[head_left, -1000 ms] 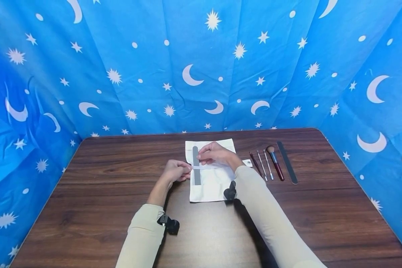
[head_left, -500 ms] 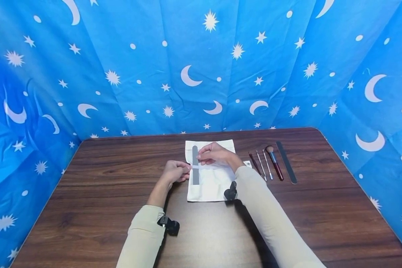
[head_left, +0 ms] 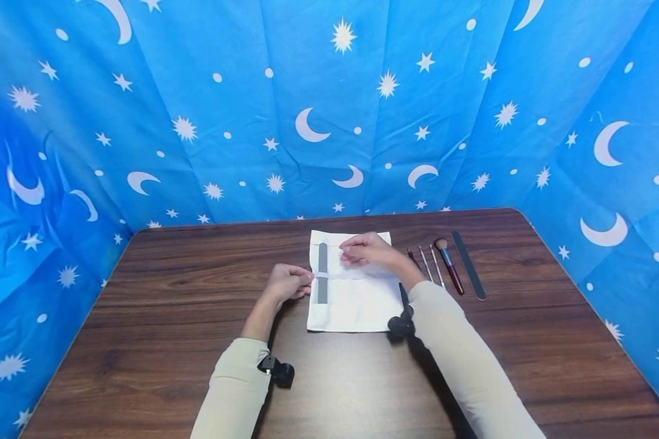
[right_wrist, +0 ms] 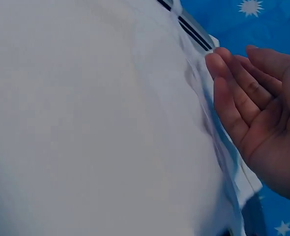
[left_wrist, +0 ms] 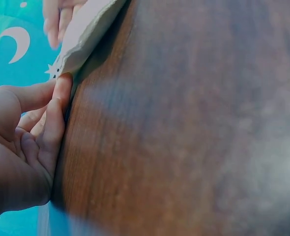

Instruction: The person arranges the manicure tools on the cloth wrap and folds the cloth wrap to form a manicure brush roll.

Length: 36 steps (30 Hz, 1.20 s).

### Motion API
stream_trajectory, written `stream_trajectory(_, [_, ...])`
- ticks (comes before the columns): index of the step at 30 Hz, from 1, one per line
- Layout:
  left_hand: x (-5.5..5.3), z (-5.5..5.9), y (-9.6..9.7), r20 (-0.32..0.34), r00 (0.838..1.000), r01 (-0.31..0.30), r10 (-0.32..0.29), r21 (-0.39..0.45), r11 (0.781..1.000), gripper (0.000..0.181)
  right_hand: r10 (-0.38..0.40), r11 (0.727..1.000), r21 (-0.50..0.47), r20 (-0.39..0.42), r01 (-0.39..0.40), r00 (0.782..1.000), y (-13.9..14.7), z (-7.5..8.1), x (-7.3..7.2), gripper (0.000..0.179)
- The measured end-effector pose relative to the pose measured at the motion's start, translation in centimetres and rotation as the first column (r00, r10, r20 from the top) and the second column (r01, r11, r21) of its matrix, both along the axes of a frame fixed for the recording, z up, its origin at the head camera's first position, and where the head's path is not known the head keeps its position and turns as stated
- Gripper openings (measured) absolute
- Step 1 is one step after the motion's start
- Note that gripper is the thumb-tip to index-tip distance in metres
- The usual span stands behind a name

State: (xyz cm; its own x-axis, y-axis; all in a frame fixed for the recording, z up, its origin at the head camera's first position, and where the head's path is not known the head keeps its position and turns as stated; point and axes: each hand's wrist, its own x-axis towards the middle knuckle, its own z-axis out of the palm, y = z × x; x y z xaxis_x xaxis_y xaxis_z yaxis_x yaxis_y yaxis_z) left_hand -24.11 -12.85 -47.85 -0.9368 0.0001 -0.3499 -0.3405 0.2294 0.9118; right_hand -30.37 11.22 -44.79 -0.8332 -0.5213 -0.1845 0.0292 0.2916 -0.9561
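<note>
A white cloth case (head_left: 357,314) lies spread on the table, with a pale strap across its middle. Along its left side a grey nail file (head_left: 322,289) lies lengthwise, passing beneath the strap. My left hand (head_left: 288,281) pinches the case's left edge between thumb and fingers; the left wrist view shows the cloth edge (left_wrist: 86,42) at the fingertips. Over the upper part of the case hovers my right hand (head_left: 369,251), to the right of the file. In the right wrist view the right hand (right_wrist: 263,103) has loosely bent fingers and holds nothing.
Right of the case lie a makeup brush (head_left: 449,266), a dark nail file (head_left: 468,265), two slim metal tools (head_left: 437,265) and a dark red stick (head_left: 414,258), partly hidden by the right arm. A blue star-patterned curtain (head_left: 241,91) stands behind the wooden table (head_left: 187,274).
My right hand has let go of the nail file and moved right, away from it. The case has shifted slightly. My left hand stays at the cloth's edge.
</note>
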Motion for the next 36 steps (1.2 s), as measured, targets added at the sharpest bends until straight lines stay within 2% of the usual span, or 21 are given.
stream_trajectory(3, [0.2,0.1,0.0,-0.003,1.000,0.006,-0.006,-0.010,1.000,0.019,-0.031,0.998,0.048,-0.083,0.035,0.996,2.5,0.4,0.6,0.038])
stream_trajectory(5, [0.3,0.1,-0.1,-0.008,1.000,0.011,-0.011,-0.017,1.000,0.019,-0.068,0.996,0.042,-0.112,0.073,0.991,4.6,0.4,0.8,0.039])
stream_trajectory(10, [0.4,0.1,-0.5,-0.014,1.000,0.025,-0.025,-0.030,0.999,0.020,-0.195,0.980,-0.050,-0.109,0.191,0.975,10.6,0.7,1.5,0.043])
stream_trajectory(13, [0.3,0.1,-0.6,-0.011,0.999,0.036,-0.036,-0.028,0.999,0.020,-0.270,0.961,-0.093,-0.105,0.261,0.957,14.0,1.0,2.1,0.034])
stream_trajectory(16, [0.3,0.1,-0.6,-0.010,0.999,0.041,-0.041,-0.021,0.999,0.020,-0.357,0.933,-0.101,-0.118,0.346,0.927,16.9,1.1,2.5,0.022])
stream_trajectory(18, [0.3,0.2,-0.5,-0.010,0.999,0.044,-0.044,-0.019,0.999,0.021,-0.408,0.913,-0.083,-0.143,0.400,0.902,18.4,1.0,2.7,0.024])
stream_trajectory(20, [0.4,0.2,-0.5,-0.010,0.999,0.047,-0.047,-0.020,0.999,0.021,-0.450,0.892,-0.039,-0.177,0.451,0.875,19.5,0.7,2.8,0.033])
stream_trajectory(23, [0.4,0.3,-0.5,-0.005,0.999,0.043,-0.043,-0.024,0.999,0.021,-0.486,0.854,0.070,-0.244,0.516,0.839,20.7,0.1,2.9,0.045])
stream_trajectory(26, [0.5,0.6,-0.4,-0.035,0.999,-0.002,0.000,-0.070,0.998,0.020,-0.494,0.807,0.197,-0.291,0.557,0.819,21.3,-0.4,3.1,0.044])
stream_trajectory(28, [0.6,0.9,-0.2,-0.097,0.995,-0.037,0.024,-0.135,0.990,0.019,-0.485,0.779,0.272,-0.310,0.565,0.818,21.5,-0.6,3.2,0.042])
stream_trajectory(30, [0.7,1.2,0.1,-0.177,0.984,-0.064,0.027,-0.208,0.976,0.018,-0.473,0.757,0.332,-0.314,0.562,0.823,21.7,-0.6,3.4,0.041])
stream_trajectory(33, [0.7,1.6,0.9,-0.274,0.961,-0.043,-0.035,-0.274,0.961,0.019,-0.440,0.738,0.404,-0.320,0.541,0.839,21.9,-0.5,3.5,0.041])
stream_trajectory(36, [0.5,1.7,1.7,-0.315,0.941,0.021,-0.124,-0.310,0.950,0.017,-0.403,0.724,0.467,-0.311,0.508,0.861,22.0,-0.2,3.6,0.043])
